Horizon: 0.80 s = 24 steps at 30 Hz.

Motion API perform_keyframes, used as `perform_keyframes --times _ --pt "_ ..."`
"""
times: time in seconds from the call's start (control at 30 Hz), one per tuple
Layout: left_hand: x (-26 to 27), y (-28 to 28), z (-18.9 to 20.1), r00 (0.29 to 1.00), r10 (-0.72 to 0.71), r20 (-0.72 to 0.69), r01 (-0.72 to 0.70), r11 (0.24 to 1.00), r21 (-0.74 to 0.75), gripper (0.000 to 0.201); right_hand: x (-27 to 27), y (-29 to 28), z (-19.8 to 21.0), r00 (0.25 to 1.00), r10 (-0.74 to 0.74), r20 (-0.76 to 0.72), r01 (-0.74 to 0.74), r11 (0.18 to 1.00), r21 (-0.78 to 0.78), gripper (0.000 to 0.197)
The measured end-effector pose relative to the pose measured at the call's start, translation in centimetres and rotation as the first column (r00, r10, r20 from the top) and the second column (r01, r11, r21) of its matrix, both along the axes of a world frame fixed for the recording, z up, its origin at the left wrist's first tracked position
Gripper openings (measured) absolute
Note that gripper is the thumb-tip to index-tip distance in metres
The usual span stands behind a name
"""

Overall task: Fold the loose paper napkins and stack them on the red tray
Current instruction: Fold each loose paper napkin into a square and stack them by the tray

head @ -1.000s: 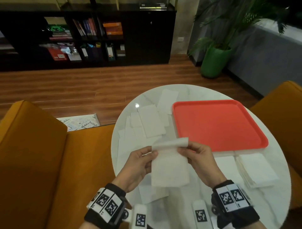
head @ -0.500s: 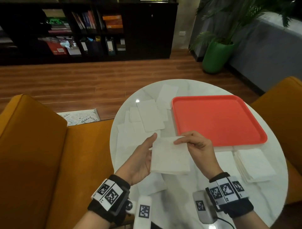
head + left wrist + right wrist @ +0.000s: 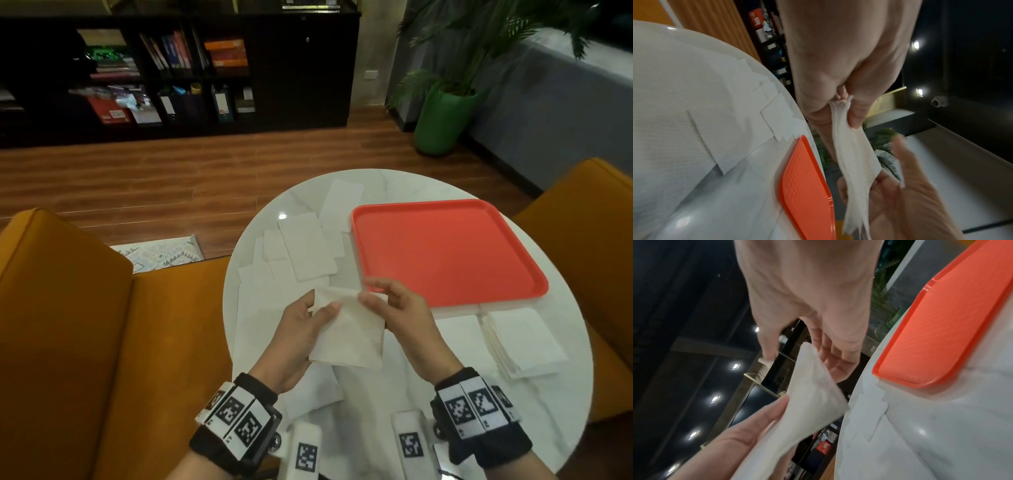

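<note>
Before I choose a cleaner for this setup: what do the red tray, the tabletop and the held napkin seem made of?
Red tray: likely moulded plastic, matte, finely textured floor. Tabletop: glossy white with faint grey veining, marble or a look-alike. Napkin: thin embossed paper, limp and creasing.

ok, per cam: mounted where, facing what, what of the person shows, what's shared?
Head: head-worn, facing forward and down at table and red tray; left hand, right hand show.
Left wrist: on that wrist, looks along the left hand pinching the napkin; right hand below.
Right wrist: on that wrist, looks along the right hand to the napkin; left hand lower left.
Shared: all see the napkin, both hands, the red tray.
</note>
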State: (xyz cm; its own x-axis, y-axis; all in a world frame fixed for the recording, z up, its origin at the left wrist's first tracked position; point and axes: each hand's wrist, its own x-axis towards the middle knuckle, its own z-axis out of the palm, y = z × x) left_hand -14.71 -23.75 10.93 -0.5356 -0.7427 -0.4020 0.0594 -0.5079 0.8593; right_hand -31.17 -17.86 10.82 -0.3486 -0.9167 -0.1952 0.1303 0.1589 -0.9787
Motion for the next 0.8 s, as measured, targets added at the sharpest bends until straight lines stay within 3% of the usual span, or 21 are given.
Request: perform_keyframes --times 0.1,0.33,0.47,0.63,0.8 --pt "-0.5 0.2 -0.1 1.0 -0.004 0.029 0.007 0.996 -0.087 0.024 0.1 0.2 -0.1 0.998 0.012 -0.066 -0.011 1.0 0.024 0.012" --pt "-2.0 0.3 0.2 0.999 0.038 0.015 -0.036 0.991 -0.126 0.021 -0.8 1.1 0.5 0.999 0.02 -0.034 -0.018 0.998 0.053 0.015" --pt "-3.0 0.7 0.1 0.999 -0.027 0.03 0.031 0.989 -0.146 0.022 -1.9 1.5 0.5 0.995 -0.073 -0.064 0.077 0.996 0.055 0.016" --pt "-4.9 1.4 0.0 0.998 -0.048 0.036 0.053 0.989 -0.137 0.028 -4.1 3.1 0.0 0.995 -0.091 -0.035 0.093 0.992 0.085 0.018" --pt "-6.4 2.3 -0.4 0.968 -0.206 0.146 0.219 0.973 -0.079 0.04 -8.3 5.4 -0.4 0.994 -0.097 -0.041 0.102 0.984 0.143 0.012"
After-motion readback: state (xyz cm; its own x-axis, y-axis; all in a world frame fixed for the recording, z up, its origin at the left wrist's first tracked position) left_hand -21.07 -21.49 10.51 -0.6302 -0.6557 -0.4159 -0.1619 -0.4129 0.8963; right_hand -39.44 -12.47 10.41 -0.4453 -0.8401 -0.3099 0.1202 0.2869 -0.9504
